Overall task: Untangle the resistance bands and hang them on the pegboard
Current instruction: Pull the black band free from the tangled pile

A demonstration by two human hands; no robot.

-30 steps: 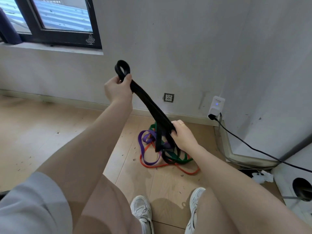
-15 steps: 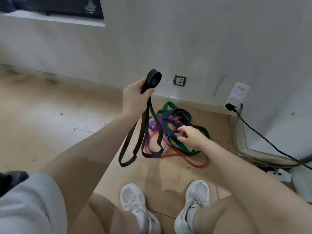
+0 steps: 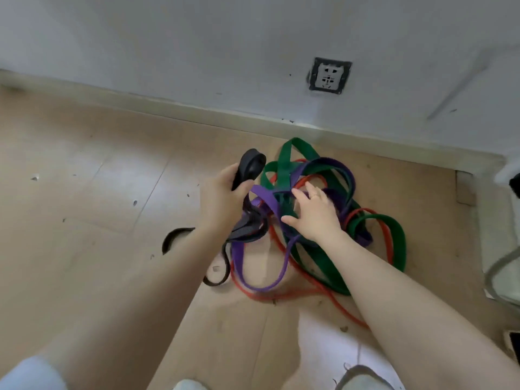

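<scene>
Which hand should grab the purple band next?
Probably the right hand: it's open, spread right over the purple band in the pile. The left hand is busy gripping the black band.

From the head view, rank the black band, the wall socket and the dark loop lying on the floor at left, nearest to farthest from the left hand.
1. Black band: gripped in the left hand.
2. Dark loop: on the floor, just left of that forearm.
3. Wall socket: up on the wall, to the right.
</scene>
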